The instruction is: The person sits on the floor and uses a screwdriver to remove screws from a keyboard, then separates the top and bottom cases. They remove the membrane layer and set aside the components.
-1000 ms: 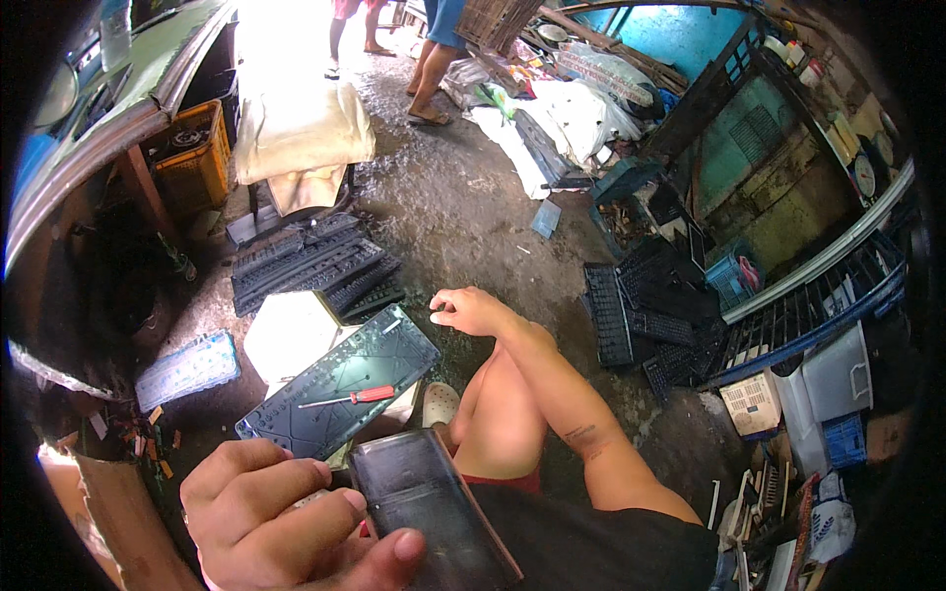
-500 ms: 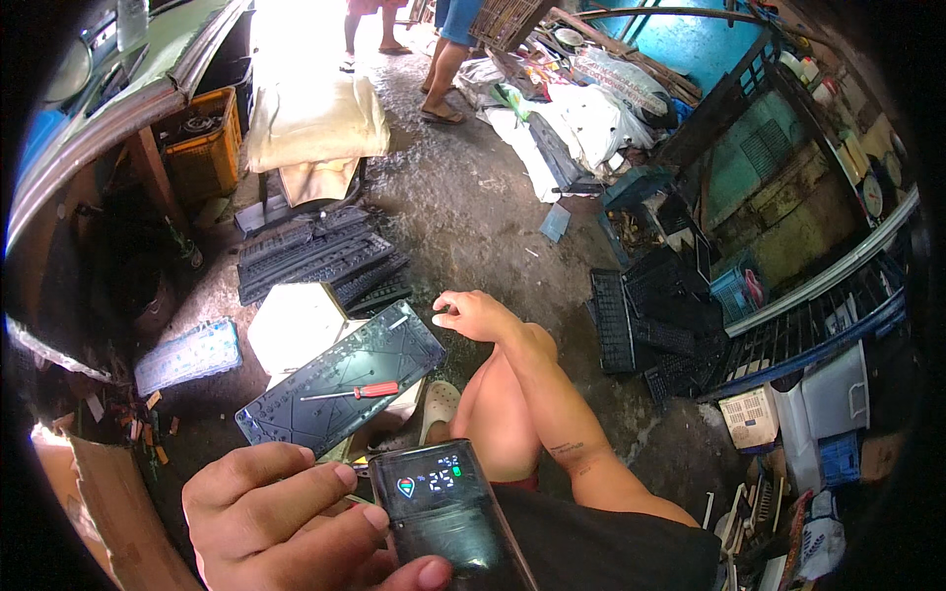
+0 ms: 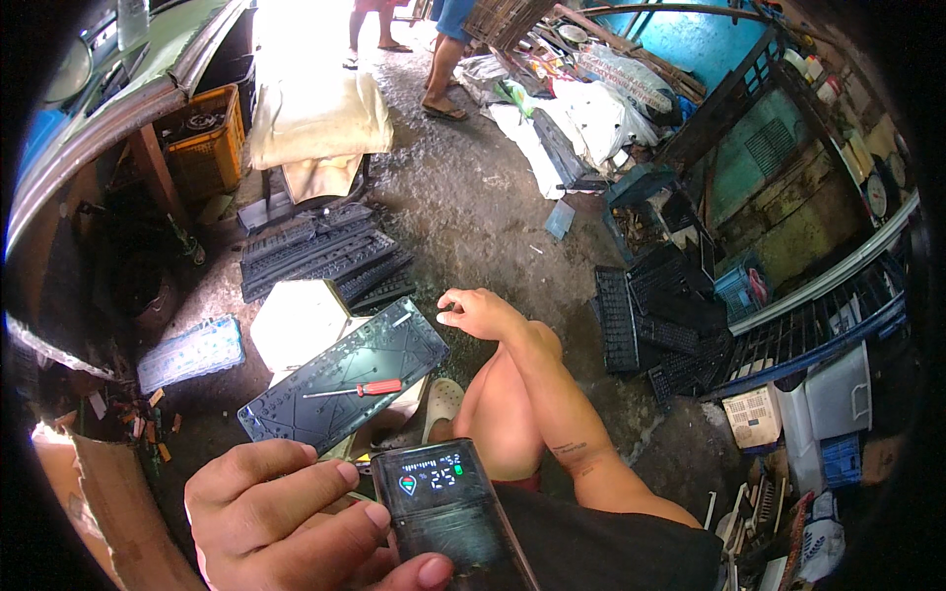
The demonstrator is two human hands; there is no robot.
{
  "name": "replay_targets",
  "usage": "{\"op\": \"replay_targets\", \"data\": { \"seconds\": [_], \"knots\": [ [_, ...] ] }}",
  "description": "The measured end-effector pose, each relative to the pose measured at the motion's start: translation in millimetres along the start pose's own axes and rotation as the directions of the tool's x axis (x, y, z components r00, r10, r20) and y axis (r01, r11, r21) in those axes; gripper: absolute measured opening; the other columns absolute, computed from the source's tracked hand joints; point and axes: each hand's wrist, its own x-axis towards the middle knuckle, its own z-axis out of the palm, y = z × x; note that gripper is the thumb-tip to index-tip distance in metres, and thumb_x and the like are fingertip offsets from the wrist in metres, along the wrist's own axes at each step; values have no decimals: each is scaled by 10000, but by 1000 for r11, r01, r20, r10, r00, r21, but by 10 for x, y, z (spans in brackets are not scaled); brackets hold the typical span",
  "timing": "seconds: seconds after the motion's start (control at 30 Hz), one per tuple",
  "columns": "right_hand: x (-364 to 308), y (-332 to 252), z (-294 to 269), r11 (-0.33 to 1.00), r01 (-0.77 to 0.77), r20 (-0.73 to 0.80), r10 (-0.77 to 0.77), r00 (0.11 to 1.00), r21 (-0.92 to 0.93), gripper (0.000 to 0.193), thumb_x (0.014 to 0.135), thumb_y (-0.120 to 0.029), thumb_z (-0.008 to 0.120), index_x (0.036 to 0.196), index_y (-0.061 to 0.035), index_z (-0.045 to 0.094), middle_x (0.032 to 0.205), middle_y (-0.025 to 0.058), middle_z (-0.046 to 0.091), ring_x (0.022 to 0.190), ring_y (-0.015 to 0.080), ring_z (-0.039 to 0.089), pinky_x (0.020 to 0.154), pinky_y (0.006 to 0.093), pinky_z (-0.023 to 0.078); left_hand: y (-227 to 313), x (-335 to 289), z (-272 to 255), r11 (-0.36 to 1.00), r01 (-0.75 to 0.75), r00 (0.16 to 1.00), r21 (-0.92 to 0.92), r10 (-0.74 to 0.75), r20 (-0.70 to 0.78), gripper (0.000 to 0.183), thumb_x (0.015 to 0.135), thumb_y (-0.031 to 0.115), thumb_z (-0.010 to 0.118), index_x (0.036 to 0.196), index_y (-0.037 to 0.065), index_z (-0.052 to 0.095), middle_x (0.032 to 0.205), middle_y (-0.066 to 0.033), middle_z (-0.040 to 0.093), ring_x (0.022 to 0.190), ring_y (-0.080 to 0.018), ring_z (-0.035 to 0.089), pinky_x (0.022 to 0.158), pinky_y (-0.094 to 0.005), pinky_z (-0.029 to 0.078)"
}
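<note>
My left hand (image 3: 281,512) is closed at the left edge of a black power bank (image 3: 448,527) with a lit display. Its thumb overlaps the front face; part of the grip is hidden. My right hand (image 3: 480,313) hangs past my knee, fingers loosely bent and apart, with nothing visible in it. Between the hands, a black keyboard back panel (image 3: 296,419) lies tilted, its far end beside my right fingertips. On it rests a screwdriver (image 3: 378,387) with a red handle.
A white hexagonal surface (image 3: 296,325) sits behind the panel. Black keyboards (image 3: 325,251) are stacked beyond it; more keyboards (image 3: 619,320) lie right. A pale blue panel (image 3: 190,355) lies left. Another person's legs (image 3: 443,74) stand near white sacks (image 3: 601,118). A cardboard box (image 3: 118,502) is at lower left.
The view has shifted slightly. Both hands keep nearly the same pose, and the power bank, panel and screwdriver stay in place. The legs at the back have moved a little.
</note>
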Motion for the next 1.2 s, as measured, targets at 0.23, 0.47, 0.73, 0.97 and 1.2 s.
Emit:
{"op": "replay_targets", "data": {
  "seconds": [0.23,0.47,0.73,0.97,1.2],
  "knots": [
    [8,20,10,1000,-8,9,8,1000,4,395,930,-369,681,1180,-63,689,1064,221,744,1005,390,712,897,455,542,17,2,46,1000,15,999,9,-15,-36,275,755,106,860,979,202,730,893,-70,676,750,-275,698,634,-401,589],
    [20,43,19,1000,-9,8,9,1000,-23,392,944,-358,703,1203,-65,685,1022,193,752,958,348,728,853,432,554,40,-2,42,999,44,998,1,-44,-35,267,750,101,863,959,193,724,890,-74,679,743,-274,698,626,-401,592],
    [18,34,15,1000,3,0,-3,1000,-7,398,930,-381,682,1175,-68,690,1049,218,746,994,388,711,896,459,539,-44,-13,22,999,-38,999,22,39,-15,293,749,86,864,993,196,744,877,-80,676,745,-272,696,618,-393,589],
    [4,45,9,1000,-8,2,8,1000,4,399,934,-380,677,1178,-64,689,1009,209,751,961,381,717,879,453,541,17,-24,20,1000,30,999,3,-30,-44,292,742,96,863,988,204,752,888,-74,674,755,-279,693,637,-400,584],
    [-12,54,4,1000,-2,8,2,1000,0,414,935,-371,680,1191,-47,683,1013,203,752,952,370,721,876,448,544,-39,-38,-48,999,-40,999,12,40,17,307,724,88,864,979,216,752,907,-70,671,766,-269,690,631,-386,573]
  ]
}}
